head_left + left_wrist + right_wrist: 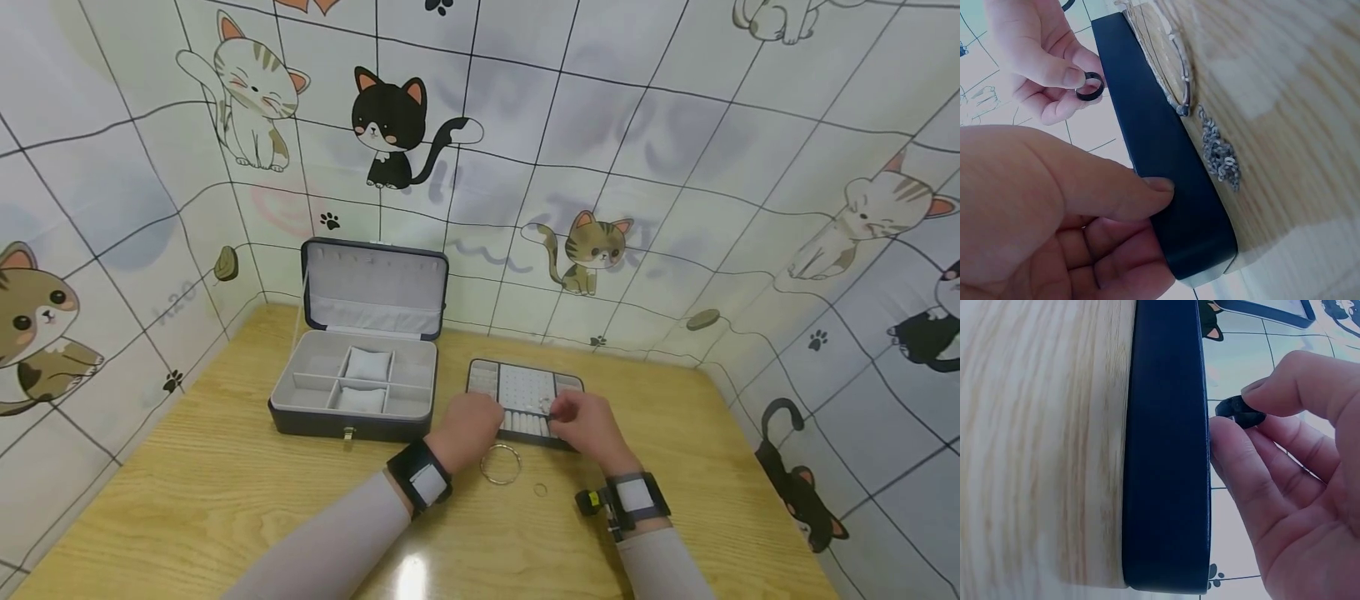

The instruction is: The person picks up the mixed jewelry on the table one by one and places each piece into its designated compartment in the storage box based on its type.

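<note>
I have the ring [1250, 419] in the right hand [588, 425], pinched between the thumb and a fingertip, the other fingers loosely bent behind. It is a dark band, held by the right part of the tray [1166, 462]; whether it touches the padding, I cannot tell from my feeds. The left hand [474, 421] grips the tray at its left front corner, thumb pressed on the dark front wall, fingers bent at the side, and the tray lies flat on the table [187, 483].

I read the step in hand as putting the ring into the tray, most likely among the rolls [525, 425] along its front. To my mind the next move calls for turning the band to line up with a gap, easing it down between two rolls, and letting go only once the padding holds it. The left grip needs to hold firm, since the tray could slide under that push.

In front of the tray lie a bangle [501, 483] and a small loop [541, 496]; the left wrist feed also shows a chain [1219, 153] just beside the front wall. I would guess these are next. The box [311, 421] stands to the left, lid up.
</note>
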The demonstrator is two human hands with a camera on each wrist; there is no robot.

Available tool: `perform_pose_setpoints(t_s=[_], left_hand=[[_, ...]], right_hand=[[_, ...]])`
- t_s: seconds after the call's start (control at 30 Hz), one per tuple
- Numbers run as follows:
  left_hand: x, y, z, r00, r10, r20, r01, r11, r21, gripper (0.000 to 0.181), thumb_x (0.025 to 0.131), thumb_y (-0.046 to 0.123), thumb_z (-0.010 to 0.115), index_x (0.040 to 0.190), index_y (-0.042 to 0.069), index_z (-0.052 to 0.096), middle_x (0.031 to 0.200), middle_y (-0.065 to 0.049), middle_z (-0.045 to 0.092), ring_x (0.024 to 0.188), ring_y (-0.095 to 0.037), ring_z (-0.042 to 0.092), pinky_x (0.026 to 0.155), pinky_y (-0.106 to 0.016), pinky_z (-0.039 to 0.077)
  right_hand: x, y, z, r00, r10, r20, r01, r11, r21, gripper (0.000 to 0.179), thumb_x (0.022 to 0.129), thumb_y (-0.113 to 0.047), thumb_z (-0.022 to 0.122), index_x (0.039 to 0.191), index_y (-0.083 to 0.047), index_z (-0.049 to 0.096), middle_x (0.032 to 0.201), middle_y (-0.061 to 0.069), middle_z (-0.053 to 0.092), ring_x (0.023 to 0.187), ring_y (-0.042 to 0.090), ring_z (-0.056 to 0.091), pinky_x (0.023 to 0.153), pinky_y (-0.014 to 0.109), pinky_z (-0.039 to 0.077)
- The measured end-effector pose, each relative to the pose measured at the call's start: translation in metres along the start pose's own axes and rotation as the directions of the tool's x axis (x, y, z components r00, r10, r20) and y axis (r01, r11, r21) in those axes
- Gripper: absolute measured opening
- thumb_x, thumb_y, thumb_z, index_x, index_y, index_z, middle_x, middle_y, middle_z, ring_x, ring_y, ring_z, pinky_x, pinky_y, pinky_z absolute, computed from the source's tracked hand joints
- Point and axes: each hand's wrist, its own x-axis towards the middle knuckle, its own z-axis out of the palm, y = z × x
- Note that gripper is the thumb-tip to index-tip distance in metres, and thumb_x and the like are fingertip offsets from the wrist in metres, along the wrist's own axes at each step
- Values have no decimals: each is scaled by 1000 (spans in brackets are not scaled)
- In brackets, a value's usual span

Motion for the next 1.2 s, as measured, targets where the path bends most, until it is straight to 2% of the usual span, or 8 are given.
perform_pose_setpoints(t_s=[0.5, 0.93, 1.2], left_hand=[[1, -2, 0, 1000, 2, -1, -2, 1000, 1, 15, 95, 18, 74, 80, 18, 73, 73, 3, 69, 67, -14, 65, 53, -31, 53], [3, -2, 3, 999, 2, 46, -1, 1000, -22, 7, 94, 20, 77, 88, 19, 76, 76, 2, 70, 70, -14, 65, 56, -31, 54], [4, -2, 4, 998, -12, 54, 14, 1000, -25, 8, 94, 18, 77, 85, 18, 77, 76, 2, 70, 70, -15, 66, 55, -33, 54]], right_hand=[[3, 1, 8, 996, -91, -3, 91, 993, -77, 19, 76, -1, 82, 88, -14, 75, 88, 1, 76, 80, 13, 66, 76, 33, 56], [5, 4, 10, 992, -125, 9, 125, 980, -152, 20, 75, -2, 84, 89, -13, 76, 90, 1, 76, 82, 13, 67, 76, 34, 59], [5, 3, 10, 995, -94, 26, 97, 980, -174, 19, 76, -3, 85, 90, -14, 78, 92, 1, 76, 84, 15, 66, 79, 38, 59]])
